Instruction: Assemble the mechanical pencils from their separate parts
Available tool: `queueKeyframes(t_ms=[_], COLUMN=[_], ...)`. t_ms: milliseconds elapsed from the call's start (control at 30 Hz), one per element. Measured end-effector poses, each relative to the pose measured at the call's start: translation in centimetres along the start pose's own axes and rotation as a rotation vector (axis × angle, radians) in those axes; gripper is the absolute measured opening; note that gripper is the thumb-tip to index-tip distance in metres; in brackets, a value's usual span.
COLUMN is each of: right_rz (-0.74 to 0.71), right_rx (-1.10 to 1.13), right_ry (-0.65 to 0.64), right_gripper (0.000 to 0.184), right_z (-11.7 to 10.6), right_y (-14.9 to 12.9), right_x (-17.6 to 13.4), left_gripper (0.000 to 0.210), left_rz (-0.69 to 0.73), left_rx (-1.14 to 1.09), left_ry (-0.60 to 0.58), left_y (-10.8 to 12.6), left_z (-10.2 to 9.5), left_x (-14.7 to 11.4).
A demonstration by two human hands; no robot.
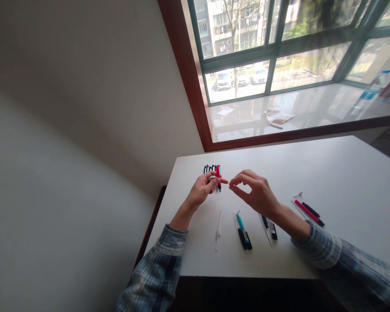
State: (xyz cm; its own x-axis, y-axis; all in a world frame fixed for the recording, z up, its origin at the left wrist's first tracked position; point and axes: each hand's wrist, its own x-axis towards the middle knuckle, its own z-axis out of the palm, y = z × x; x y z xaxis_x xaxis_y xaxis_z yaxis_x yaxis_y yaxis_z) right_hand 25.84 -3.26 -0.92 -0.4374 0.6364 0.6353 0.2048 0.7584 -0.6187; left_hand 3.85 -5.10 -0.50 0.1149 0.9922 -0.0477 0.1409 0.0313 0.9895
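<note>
Plaid sleeves (347,264) near | bench (312,173): loose teal barrel (241,222), far pen row (207,168) partly blocked by left fingers (212,183) | red pen (218,172): black-ended, pinched there | right fingers (243,177): tips nearly meeting, grip unclear

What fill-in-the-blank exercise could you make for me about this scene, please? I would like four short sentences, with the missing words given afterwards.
1. The left hand holds a pen whose main colour is ____.
2. The table is coloured ____.
3. Choosing between left and right, the turquoise barrel lies to the ____ of the bottle in the picture.
4. The colour of the bottle's cap is ____.

Missing words: red; white; left; blue.
</note>
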Motion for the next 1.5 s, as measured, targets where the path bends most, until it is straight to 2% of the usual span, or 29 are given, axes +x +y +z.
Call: queueKeyframes(t_ms=[133,167,233,400,767,1500], right_rz=[-0.163,-0.190,-0.225,-0.250,-0.278,-0.274], right_rx=[0.120,0.129,0.130,0.096,0.015,0.084], right_ry=[-0.525,-0.611,-0.688,-0.706,-0.760,-0.790], right_gripper=[0.007,0.008,0.011,0.014,0.007,0.009], right_z=[1.8,2.4,3.2,3.5,3.6,3.5], right_y=[-0.9,-1.2,-1.5,-1.6,-1.7,-2.3], right_x=[-1.4,-1.8,-2.4,-2.9,-2.9,-3.0], left_gripper=[0.030,0.030,0.030,0.031,0.030,0.028], left_rz=[-0.018,-0.026,-0.042,-0.058,-0.047,-0.044], left_rx=[-0.051,-0.060,-0.071,-0.055,-0.019,0.010], left_ry=[0.125,0.143,0.167,0.171,0.157,0.158], left_y=[-0.6,-0.6,-0.5,0.1,-0.1,0.0], left_z=[0.2,0.2,0.4,0.7,0.7,0.6], left_x=[0.3,0.4,0.4,0.1,0.1,0.2])
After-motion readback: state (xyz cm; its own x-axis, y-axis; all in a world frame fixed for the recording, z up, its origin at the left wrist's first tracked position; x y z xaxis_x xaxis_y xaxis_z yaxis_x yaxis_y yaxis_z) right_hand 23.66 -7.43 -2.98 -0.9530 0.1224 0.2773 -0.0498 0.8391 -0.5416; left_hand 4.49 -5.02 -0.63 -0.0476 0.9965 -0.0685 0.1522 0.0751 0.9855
